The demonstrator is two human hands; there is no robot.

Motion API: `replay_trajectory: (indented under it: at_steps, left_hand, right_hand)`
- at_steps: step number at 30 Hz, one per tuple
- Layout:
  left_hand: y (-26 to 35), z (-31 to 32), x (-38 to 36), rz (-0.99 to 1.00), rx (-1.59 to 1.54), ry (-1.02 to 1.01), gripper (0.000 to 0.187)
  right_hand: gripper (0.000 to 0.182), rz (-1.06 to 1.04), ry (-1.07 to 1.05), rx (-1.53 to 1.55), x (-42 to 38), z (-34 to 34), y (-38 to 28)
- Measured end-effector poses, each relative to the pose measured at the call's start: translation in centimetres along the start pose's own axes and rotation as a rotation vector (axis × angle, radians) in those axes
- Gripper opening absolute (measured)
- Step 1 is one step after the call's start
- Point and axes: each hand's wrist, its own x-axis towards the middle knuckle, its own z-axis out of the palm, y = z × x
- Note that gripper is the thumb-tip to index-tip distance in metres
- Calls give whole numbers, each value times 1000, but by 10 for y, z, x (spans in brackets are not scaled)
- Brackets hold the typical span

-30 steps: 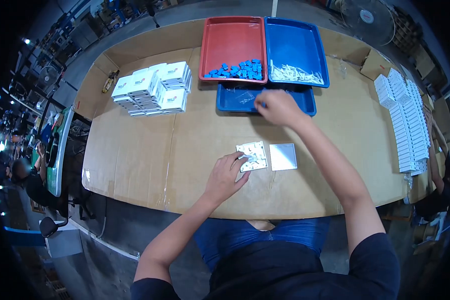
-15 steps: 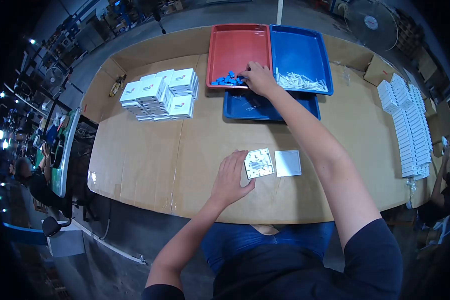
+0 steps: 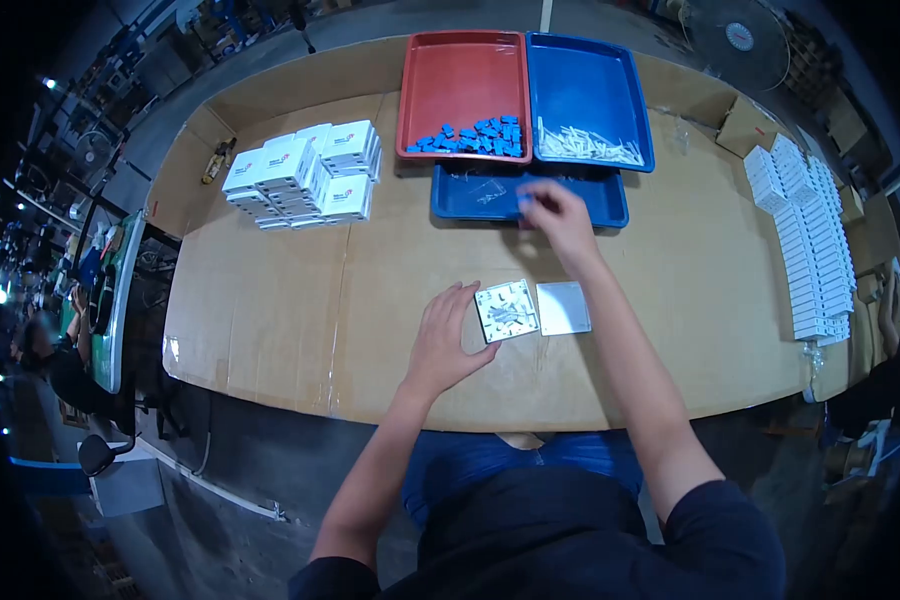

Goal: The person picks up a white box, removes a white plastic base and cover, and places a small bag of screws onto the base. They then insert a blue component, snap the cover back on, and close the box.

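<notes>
My left hand [image 3: 444,340] lies on the cardboard with fingers stretched and thumb apart, its fingertips at the left edge of an open square white case [image 3: 507,311]. Small pale pieces lie inside this case. Just right of it a flat square white cover [image 3: 564,308] rests on the cardboard. My right hand [image 3: 558,215] is raised over the front of the lower blue tray, fingers pinched on a small blue plastic piece [image 3: 524,204]. Behind it, a red tray [image 3: 464,80] holds several similar blue pieces [image 3: 480,137].
A blue tray [image 3: 583,80] with slender white parts [image 3: 590,146] stands beside the red one, both overlapping a lower blue tray [image 3: 460,196]. White boxes [image 3: 305,175] are stacked at left, and white cases [image 3: 808,250] at right. A person [image 3: 65,345] sits at far left.
My right hand has left the red tray and come back toward me with a blue piece. My left hand stays beside the open case. The whole view has shifted slightly.
</notes>
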Motion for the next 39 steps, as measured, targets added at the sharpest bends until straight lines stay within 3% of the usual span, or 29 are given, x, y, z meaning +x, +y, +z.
replay_trajectory:
  at_steps: [3,5,16,19,22,25,26,28,35,39]
  left_hand:
    - [-6,1,-1,-14,-3,26,81]
    - [-7,1,0,-21,-21,15,82]
    - [13,2,-15,-94,-50,-104,87]
    - [11,4,-18,-89,-62,-80,88]
    - [10,6,-18,-68,-38,-75,88]
    - [10,8,-18,-47,-32,-31,92]
    - [8,7,-17,-40,-35,-27,92]
    - [9,7,-19,-62,-79,-49,95]
    - [10,8,-20,-101,-79,-48,102]
    - [9,8,-19,-86,-72,-48,105]
  right_hand:
    - [21,139,50,90,-67,-3,9]
    - [25,282,15,328,-95,-2,9]
    - [42,381,-129,318,-130,6,6]
    - [42,350,-157,390,-134,7,3]
    - [41,294,-211,242,-127,4,11]
    - [36,234,-206,-197,-125,6,4]
    - [36,229,-203,-203,-123,7,0]
    - [39,-185,-254,-551,-124,9,-1]
    - [31,-320,-282,-795,-124,23,4]
    - [28,-355,-201,-749,-128,34,13]
